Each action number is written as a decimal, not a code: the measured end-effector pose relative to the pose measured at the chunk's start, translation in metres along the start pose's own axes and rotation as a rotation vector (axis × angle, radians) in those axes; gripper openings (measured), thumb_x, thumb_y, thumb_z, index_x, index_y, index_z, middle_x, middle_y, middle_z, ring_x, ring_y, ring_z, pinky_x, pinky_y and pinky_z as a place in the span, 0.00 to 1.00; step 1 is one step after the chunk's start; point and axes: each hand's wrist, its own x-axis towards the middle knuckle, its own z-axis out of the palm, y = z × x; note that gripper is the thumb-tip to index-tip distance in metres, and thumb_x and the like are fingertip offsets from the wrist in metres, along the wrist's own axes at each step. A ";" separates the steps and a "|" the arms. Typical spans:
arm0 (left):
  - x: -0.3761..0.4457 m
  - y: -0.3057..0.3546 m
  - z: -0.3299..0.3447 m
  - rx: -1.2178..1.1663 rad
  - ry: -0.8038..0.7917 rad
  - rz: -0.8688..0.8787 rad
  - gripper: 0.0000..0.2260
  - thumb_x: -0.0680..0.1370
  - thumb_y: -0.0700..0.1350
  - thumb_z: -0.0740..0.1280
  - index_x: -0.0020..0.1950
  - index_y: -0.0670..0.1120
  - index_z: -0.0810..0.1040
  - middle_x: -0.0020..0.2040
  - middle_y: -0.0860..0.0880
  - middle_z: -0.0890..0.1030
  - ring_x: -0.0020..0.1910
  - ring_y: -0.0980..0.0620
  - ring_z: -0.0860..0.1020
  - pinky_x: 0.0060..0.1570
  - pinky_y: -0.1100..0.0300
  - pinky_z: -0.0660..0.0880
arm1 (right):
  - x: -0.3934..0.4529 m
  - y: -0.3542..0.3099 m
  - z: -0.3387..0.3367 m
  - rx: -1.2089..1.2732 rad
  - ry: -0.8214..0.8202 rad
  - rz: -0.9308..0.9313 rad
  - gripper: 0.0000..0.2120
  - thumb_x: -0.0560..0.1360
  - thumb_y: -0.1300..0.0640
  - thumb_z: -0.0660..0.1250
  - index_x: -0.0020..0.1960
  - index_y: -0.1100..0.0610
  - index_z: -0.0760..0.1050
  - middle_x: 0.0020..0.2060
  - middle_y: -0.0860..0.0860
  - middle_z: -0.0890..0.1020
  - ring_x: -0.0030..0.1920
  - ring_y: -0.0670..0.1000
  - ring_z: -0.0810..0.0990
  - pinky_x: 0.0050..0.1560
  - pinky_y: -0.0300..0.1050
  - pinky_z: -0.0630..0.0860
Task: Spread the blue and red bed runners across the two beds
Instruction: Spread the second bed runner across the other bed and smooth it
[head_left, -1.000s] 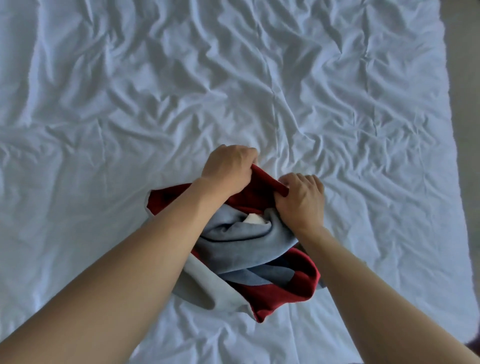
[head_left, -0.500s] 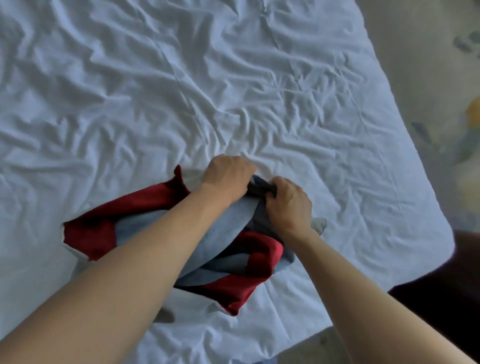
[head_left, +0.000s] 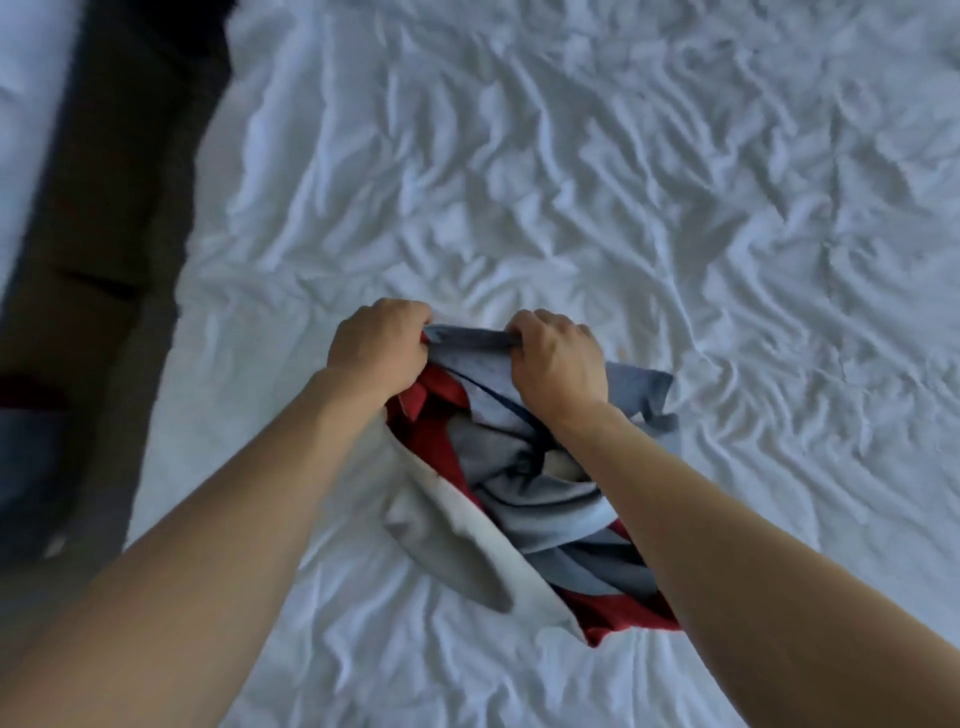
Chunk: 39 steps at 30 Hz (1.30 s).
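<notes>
A bunched blue and red bed runner (head_left: 524, 488) with a pale lining lies crumpled on the wrinkled white bed (head_left: 571, 182), between my forearms. My left hand (head_left: 379, 348) grips the runner's far blue edge at its left end. My right hand (head_left: 561, 358) grips the same edge a short way to the right. The strip of blue cloth between the two fists is pulled taut. Red folds show under my left wrist and at the heap's near end.
A dark gap of floor (head_left: 104, 260) runs along the bed's left side. Beyond it, at the far left, shows a strip of a second white bed (head_left: 26, 104). A dark blue and red shape (head_left: 31, 457) lies low in that gap.
The view has swung right to left, so the floor gap now lies on the left. My hands have drawn apart along the blue edge, stretching it between them. The heap has shifted under my arms.
</notes>
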 end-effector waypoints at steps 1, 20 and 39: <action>-0.011 -0.027 -0.005 -0.021 0.018 -0.059 0.05 0.73 0.38 0.63 0.37 0.46 0.71 0.34 0.48 0.73 0.34 0.42 0.73 0.30 0.56 0.63 | 0.006 -0.022 0.005 -0.010 -0.019 -0.058 0.12 0.74 0.67 0.61 0.51 0.57 0.79 0.44 0.53 0.82 0.44 0.57 0.78 0.47 0.48 0.67; -0.222 -0.368 0.057 -0.332 0.004 -0.801 0.04 0.77 0.44 0.65 0.49 0.45 0.77 0.46 0.44 0.81 0.50 0.40 0.80 0.44 0.52 0.76 | 0.018 -0.367 0.186 -0.140 -0.259 -0.775 0.11 0.70 0.66 0.66 0.47 0.55 0.81 0.41 0.51 0.82 0.47 0.56 0.77 0.58 0.50 0.70; -0.159 -0.402 0.109 -0.518 0.133 -0.809 0.12 0.78 0.49 0.65 0.38 0.49 0.65 0.34 0.53 0.70 0.36 0.46 0.71 0.36 0.55 0.65 | 0.057 -0.416 0.277 -0.334 -0.358 -0.850 0.09 0.77 0.59 0.62 0.51 0.54 0.81 0.47 0.50 0.82 0.56 0.55 0.75 0.73 0.51 0.60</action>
